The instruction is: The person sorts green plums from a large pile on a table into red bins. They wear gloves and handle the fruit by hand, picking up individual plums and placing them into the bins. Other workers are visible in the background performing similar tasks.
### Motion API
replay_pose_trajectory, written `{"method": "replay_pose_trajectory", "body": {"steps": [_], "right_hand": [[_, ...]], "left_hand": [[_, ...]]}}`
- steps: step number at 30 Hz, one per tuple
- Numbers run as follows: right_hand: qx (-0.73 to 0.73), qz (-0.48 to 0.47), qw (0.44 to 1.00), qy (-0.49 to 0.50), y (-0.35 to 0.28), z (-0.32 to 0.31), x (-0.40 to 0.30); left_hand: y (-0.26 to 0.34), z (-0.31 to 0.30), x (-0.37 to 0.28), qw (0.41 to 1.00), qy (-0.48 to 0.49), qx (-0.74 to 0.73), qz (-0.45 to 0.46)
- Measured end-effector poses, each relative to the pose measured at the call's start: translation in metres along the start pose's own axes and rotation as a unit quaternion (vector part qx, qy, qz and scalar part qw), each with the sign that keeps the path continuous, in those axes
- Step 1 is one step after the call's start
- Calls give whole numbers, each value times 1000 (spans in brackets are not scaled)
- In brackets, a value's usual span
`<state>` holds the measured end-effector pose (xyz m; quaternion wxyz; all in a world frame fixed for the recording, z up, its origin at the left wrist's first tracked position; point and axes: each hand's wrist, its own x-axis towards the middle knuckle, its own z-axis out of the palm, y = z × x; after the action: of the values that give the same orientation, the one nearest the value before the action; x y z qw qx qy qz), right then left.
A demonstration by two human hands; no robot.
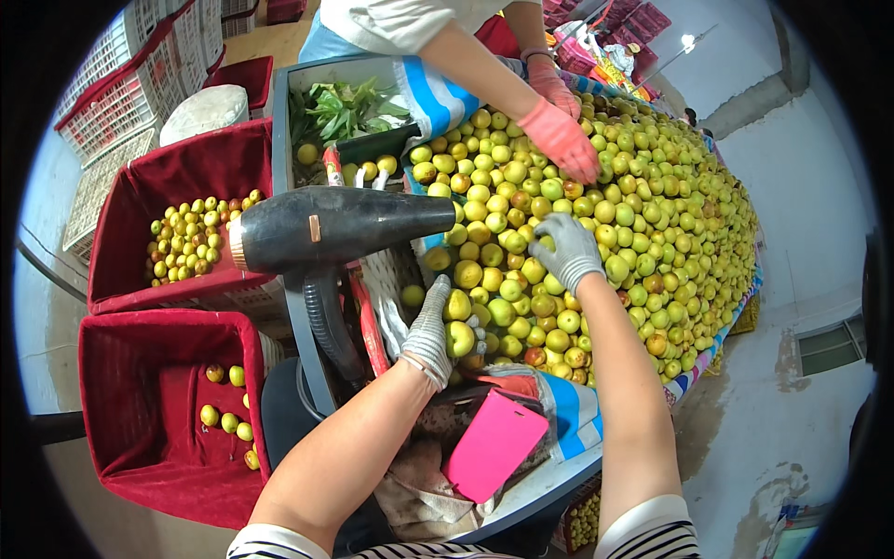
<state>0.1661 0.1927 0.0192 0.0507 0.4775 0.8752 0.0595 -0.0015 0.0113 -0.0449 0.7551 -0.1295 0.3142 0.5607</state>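
Observation:
A large heap of green-yellow jujube fruits (649, 230) covers the table before me. My left hand (436, 335), in a grey-white knit glove, holds two green fruits (459, 339) at the heap's near left edge. My right hand (567, 251), in a grey glove, reaches into the heap with its fingers curled over a fruit at the fingertips; how firmly it grips is hidden. A black hair dryer (335, 227) with a ribbed handle lies left of the heap, its nozzle towards the fruits.
A co-worker's pink-gloved hands (562, 140) touch the heap opposite. Two red-lined crates, one upper (188, 154) and one lower (167, 482), stand left with some fruits. A pink phone case (496, 447) lies on the near edge. Green leaves (342, 112) lie in the far left corner.

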Motion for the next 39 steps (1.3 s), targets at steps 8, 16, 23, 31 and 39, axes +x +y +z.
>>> {"method": "replay_pose_trajectory", "body": {"steps": [8, 16, 23, 31, 39], "right_hand": [[-108, 87, 989, -56, -61, -3, -21], [99, -119, 982, 108, -63, 11, -65], [427, -76, 897, 83, -103, -3, -82], [286, 123, 936, 166, 10, -24, -47], [-14, 199, 977, -73, 1, -23, -14]], "left_hand": [[2, -2, 4, 999, -22, -15, 19], [2, 1, 1, 999, -40, -4, -10], [1, 7, -5, 990, -128, -62, -17], [5, 5, -8, 985, -167, -1, -38], [3, 7, -7, 996, -75, 38, 33]]}}
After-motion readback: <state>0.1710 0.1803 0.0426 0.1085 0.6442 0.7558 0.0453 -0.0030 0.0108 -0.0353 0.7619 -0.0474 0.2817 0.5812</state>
